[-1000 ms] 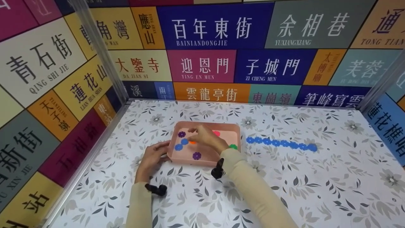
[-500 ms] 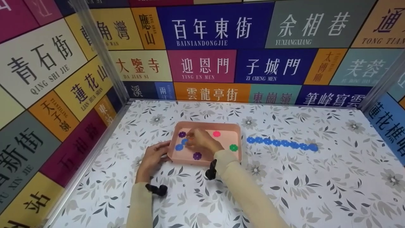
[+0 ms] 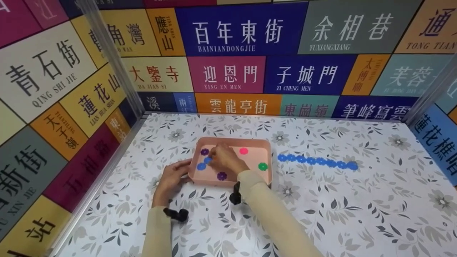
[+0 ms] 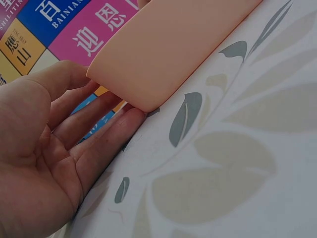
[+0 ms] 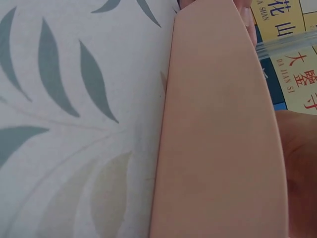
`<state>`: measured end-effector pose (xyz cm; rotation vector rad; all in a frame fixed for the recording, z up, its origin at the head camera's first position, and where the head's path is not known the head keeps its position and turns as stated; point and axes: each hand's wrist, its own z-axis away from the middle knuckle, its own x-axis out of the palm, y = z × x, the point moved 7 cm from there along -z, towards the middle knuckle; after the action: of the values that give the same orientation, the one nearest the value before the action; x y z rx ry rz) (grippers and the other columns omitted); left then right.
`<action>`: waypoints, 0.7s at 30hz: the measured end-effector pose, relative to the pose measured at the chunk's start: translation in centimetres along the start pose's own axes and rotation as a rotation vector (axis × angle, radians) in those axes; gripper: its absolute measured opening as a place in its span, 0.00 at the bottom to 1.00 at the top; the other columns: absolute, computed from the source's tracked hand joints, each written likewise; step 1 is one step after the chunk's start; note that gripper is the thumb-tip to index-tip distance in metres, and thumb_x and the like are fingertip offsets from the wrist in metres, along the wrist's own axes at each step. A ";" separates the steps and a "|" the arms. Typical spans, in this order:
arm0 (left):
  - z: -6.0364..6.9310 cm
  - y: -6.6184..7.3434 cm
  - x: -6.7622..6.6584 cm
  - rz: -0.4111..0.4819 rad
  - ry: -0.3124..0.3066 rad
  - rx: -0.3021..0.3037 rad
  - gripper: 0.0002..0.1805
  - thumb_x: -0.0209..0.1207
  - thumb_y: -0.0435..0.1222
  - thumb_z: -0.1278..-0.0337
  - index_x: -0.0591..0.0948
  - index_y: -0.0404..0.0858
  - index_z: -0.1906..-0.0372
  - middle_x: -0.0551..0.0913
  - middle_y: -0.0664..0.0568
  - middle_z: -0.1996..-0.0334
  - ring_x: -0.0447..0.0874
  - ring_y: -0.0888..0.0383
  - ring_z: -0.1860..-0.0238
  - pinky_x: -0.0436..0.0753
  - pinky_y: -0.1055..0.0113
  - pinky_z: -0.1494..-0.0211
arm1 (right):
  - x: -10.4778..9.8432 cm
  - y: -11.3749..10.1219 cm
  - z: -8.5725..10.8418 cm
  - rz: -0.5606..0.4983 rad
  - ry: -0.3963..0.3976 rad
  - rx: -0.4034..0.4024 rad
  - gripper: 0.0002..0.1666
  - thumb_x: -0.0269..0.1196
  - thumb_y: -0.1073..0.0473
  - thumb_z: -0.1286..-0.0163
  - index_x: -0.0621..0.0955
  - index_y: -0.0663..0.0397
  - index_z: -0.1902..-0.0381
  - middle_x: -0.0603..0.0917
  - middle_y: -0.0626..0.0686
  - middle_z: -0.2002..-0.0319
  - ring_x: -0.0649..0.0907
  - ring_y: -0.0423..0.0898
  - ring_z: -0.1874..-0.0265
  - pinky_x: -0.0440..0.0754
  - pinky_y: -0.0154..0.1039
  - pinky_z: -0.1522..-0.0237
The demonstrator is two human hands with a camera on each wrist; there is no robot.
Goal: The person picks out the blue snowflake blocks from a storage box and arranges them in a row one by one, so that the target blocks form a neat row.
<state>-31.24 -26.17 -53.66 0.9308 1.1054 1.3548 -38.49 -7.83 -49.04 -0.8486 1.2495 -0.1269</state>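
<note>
A shallow pink tray (image 3: 246, 178) holds several flower-shaped plastic pieces. My right hand (image 3: 226, 157) reaches into it, fingers bent down at a blue flower piece (image 3: 207, 160) that they partly cover. Whether they pinch it is hidden. Beside that lies another blue flower piece (image 3: 201, 166). Outside the tray's left end, my left hand (image 4: 59, 129) touches the wall with extended fingers. In the right wrist view the tray wall (image 5: 218, 124) hides most of the right hand (image 5: 299, 163).
In the tray are two purple flower pieces (image 3: 222, 176), a pink one (image 3: 243, 151) and a green one (image 3: 262, 166). A row of joined blue flower pieces (image 3: 311, 161) lies on the patterned table right of the tray. Printed wall panels (image 3: 228, 75) enclose the back and sides.
My right hand has shifted slightly left and down to the blue piece, covering the orange piece seen earlier and uncovering the pink and green ones. My left hand stays put.
</note>
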 end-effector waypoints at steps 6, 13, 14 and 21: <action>0.0 0.0 0.0 0.030 -0.008 0.022 0.20 0.58 0.34 0.32 0.80 0.42 0.37 0.81 0.45 0.37 0.85 0.49 0.44 0.88 0.58 0.47 | 0.2 0.0 0.0 0.008 0.002 -0.012 0.15 0.70 0.57 0.35 0.87 0.55 0.51 0.78 0.53 0.47 0.75 0.50 0.45 0.74 0.49 0.36; 0.1 0.0 0.1 0.046 -0.014 0.003 0.20 0.60 0.37 0.33 0.80 0.44 0.37 0.82 0.46 0.39 0.85 0.51 0.44 0.88 0.60 0.48 | 0.3 0.4 0.1 -0.058 -0.003 0.061 0.16 0.69 0.57 0.34 0.85 0.55 0.50 0.76 0.51 0.48 0.76 0.49 0.50 0.77 0.46 0.41; 0.1 0.1 0.2 0.053 -0.017 0.004 0.21 0.60 0.36 0.33 0.80 0.44 0.37 0.82 0.45 0.39 0.85 0.51 0.44 0.88 0.60 0.48 | 0.2 0.4 0.1 -0.054 0.001 0.058 0.15 0.69 0.57 0.34 0.85 0.55 0.50 0.77 0.50 0.49 0.76 0.48 0.51 0.78 0.45 0.42; 0.0 0.1 0.2 0.057 -0.015 0.039 0.20 0.60 0.33 0.34 0.81 0.41 0.38 0.83 0.44 0.40 0.86 0.51 0.46 0.89 0.61 0.51 | 0.1 0.3 -0.3 0.039 0.019 -0.015 0.15 0.71 0.56 0.36 0.88 0.56 0.53 0.84 0.51 0.52 0.80 0.46 0.53 0.81 0.41 0.45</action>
<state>-31.30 -25.99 -53.62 1.0058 1.1043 1.3746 -38.85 -7.86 -49.27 -0.8376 1.2854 -0.0945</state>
